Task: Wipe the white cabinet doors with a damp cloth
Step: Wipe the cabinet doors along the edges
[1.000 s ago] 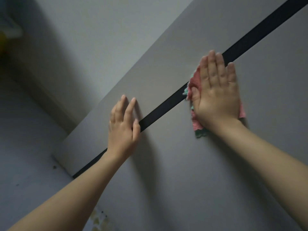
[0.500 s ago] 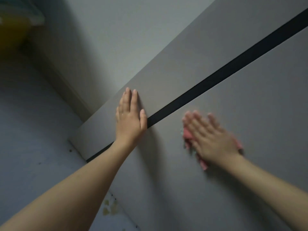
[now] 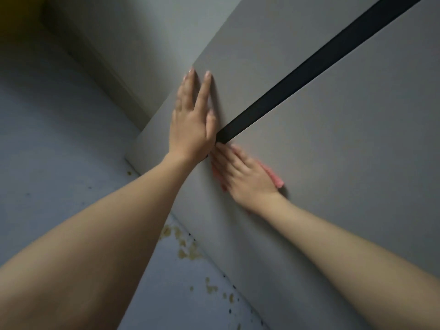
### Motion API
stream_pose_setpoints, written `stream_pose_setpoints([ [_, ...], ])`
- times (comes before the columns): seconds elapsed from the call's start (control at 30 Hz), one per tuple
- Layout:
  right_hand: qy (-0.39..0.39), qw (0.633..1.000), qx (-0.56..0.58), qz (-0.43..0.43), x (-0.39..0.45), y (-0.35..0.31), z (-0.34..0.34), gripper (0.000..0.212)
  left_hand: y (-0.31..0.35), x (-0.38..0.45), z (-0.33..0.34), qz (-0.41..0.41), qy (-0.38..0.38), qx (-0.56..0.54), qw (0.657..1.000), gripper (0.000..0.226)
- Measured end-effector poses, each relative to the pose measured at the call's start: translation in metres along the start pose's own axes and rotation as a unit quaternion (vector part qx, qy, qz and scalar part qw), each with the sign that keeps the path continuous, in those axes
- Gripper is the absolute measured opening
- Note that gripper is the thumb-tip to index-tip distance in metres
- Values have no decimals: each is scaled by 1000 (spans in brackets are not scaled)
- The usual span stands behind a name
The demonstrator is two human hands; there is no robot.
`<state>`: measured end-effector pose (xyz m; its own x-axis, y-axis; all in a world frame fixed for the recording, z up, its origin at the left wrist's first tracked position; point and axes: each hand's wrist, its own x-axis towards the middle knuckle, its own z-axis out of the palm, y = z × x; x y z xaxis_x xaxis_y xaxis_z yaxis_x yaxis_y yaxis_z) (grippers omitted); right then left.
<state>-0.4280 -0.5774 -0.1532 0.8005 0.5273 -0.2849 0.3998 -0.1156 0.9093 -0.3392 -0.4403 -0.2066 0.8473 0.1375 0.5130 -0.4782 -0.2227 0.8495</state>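
Currently, only the head view is offered, and two cabinet doors are seen in it at a steep slant, parted by a dark gap (image 3: 307, 75) that runs from the upper right down toward the middle of the frame.

The left hand (image 3: 192, 117) is laid flat on the left door (image 3: 250, 55), fingers straight and slightly spread, pointing up the panel; nothing is held by it, and the door appears merely to be steadied. The right hand (image 3: 242, 175) is pressed flat on the right door (image 3: 345, 151), just below the lower end of the gap, its fingers extended toward the left hand and almost touching it. The pink cloth (image 3: 273, 178) is trapped between that palm and the panel; it is pressed, not pinched, and only a narrow edge is shown beyond the hand, which is blurred.

How much has been wiped cannot be read from the surfaces: no wet sheen or streak is visible in the dim light. It is judged that wiping is under way on the right door near the gap, and that the left door and the far stretches of both panels may remain to be done.

The cloth's shape is mostly hidden; its visible strip is seen to lie along the hand, from lower right to upper left. Yellowish specks (image 3: 188, 251) are noted on the floor (image 3: 59, 151) beside the cabinet base.
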Motion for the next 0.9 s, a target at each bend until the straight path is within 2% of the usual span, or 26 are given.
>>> stream_pose_setpoints([
  [0.1, -26, 999, 5, -32, -22, -9, 5, 52, -15, -12, -4, -4, -20, 18, 1000, 58],
  [0.23, -41, 996, 21, -80, -62, 9, 7, 53, -27, -38, 1, -93, -47, 26, 994, 60],
  [0.4, -48, 988, 27, -146, -63, 6, 6, 51, -23, -45, 5, -107, -67, 37, 991, 65],
  [0.57, -66, 984, 27, -162, -55, 1, 7, 51, -20, -56, 1, -89, -122, 54, 987, 68],
  [0.73, -5, 996, -6, -87, 20, 33, -7, 68, -27, -47, -20, -89, -144, 88, 982, 63],
  [0.83, 30, 999, -19, -12, 60, 32, -8, 71, -32, -62, -34, -149, -121, 126, 973, 64],
  [0.9, 15, 1000, 23, 8, 62, 9, -1, 69, -37, -82, -40, -174, -131, 162, 962, 66],
])
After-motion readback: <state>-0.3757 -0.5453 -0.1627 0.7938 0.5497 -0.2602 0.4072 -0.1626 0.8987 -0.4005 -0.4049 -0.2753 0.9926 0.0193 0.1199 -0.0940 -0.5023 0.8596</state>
